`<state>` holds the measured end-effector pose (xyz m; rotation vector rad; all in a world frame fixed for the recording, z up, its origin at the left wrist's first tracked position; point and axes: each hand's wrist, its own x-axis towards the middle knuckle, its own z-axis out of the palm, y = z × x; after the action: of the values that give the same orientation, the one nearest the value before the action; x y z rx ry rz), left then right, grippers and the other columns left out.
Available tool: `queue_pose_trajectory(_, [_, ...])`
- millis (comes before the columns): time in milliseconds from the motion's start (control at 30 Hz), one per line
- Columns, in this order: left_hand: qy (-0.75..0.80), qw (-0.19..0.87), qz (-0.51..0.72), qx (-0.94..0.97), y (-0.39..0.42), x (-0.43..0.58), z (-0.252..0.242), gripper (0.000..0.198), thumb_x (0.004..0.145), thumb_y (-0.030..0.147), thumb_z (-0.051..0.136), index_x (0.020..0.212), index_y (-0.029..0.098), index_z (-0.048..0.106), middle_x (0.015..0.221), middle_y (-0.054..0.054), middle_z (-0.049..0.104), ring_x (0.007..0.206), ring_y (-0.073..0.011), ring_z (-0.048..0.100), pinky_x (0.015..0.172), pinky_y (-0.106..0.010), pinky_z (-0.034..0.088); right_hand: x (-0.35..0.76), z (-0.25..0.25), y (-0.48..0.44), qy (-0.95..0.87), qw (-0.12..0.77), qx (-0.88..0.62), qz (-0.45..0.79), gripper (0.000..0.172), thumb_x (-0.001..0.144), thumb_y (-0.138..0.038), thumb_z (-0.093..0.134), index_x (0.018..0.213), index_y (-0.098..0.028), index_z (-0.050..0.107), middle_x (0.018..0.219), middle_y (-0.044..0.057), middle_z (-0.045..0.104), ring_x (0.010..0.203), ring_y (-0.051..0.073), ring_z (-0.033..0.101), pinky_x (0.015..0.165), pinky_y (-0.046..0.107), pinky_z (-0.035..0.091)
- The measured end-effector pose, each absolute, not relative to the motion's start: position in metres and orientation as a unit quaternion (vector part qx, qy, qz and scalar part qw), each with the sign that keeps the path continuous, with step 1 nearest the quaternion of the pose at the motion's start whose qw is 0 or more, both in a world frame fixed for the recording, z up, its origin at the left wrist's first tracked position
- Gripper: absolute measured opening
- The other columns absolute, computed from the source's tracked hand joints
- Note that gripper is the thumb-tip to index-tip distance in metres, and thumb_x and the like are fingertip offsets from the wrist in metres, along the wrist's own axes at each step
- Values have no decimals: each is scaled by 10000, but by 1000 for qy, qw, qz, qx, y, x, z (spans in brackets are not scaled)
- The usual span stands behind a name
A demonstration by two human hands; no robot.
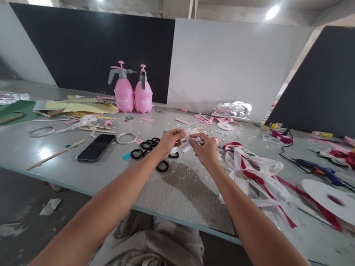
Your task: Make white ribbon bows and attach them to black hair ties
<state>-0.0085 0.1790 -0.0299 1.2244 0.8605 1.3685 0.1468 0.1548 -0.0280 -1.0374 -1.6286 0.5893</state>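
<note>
Both my arms reach out over the grey table [64, 168]. My left hand [169, 141] and my right hand [205, 149] are closed, pinching a small piece of white ribbon [188, 140] held between them above the tabletop. Several black hair ties [147, 148] lie just under and left of my left hand. A heap of white and red ribbon [256, 172] lies right of my right hand.
A black phone [96, 147] lies left of the hair ties, near white rings [126, 137] and wooden sticks. Two pink spray bottles [133, 91] stand at the back. A blue glue gun [320, 169] and a white ribbon spool [339, 205] sit at the right. Coloured paper lies at the left.
</note>
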Motion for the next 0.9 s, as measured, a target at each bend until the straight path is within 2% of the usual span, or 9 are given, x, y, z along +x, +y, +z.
queue_pose_trajectory(167, [364,548,570,493,179,-10,-30,378,570,396,797,749,177,546,645,53,520,522,-54,519,510,-186,385,149,-29,155,-690,525,-444,227,248,767,-383,591,912,-202,680,596,-17,576,495,111,473,504,228,385])
queue_pose_trajectory(300, [363,547,576,487,180,-10,-31,382,580,362,797,764,181,516,606,67,503,464,-42,470,494,-189,383,149,-29,155,-694,527,-440,216,254,767,-386,592,916,-203,685,590,-15,577,513,123,494,523,235,384])
queue_pose_trajectory(500, [320,575,566,496,177,-10,-26,472,599,336,801,995,201,582,754,31,607,582,-69,580,565,-196,433,148,-27,154,-656,564,-440,241,263,752,-416,609,887,-200,677,527,-31,522,456,116,464,462,230,368])
queue_pose_trajectory(600, [287,584,561,511,173,-9,-24,536,604,312,802,1088,222,587,858,13,642,640,-74,599,603,-202,439,148,-26,155,-627,580,-448,264,292,758,-423,598,936,-199,656,498,-49,481,415,107,443,411,222,359])
queue_pose_trajectory(767, [257,589,534,550,169,-8,-24,622,639,296,782,1222,258,569,1135,-56,654,751,-96,616,638,-206,439,146,-25,155,-616,598,-424,287,395,728,-409,628,1062,-199,600,666,-39,569,409,74,453,378,210,376])
queue_pose_trajectory(900, [252,561,529,585,171,-7,-26,677,681,294,741,1314,275,503,1156,-61,655,800,-112,623,654,-207,436,145,-23,154,-612,604,-396,324,463,726,-392,631,1136,-197,537,685,-52,586,390,61,444,365,199,372])
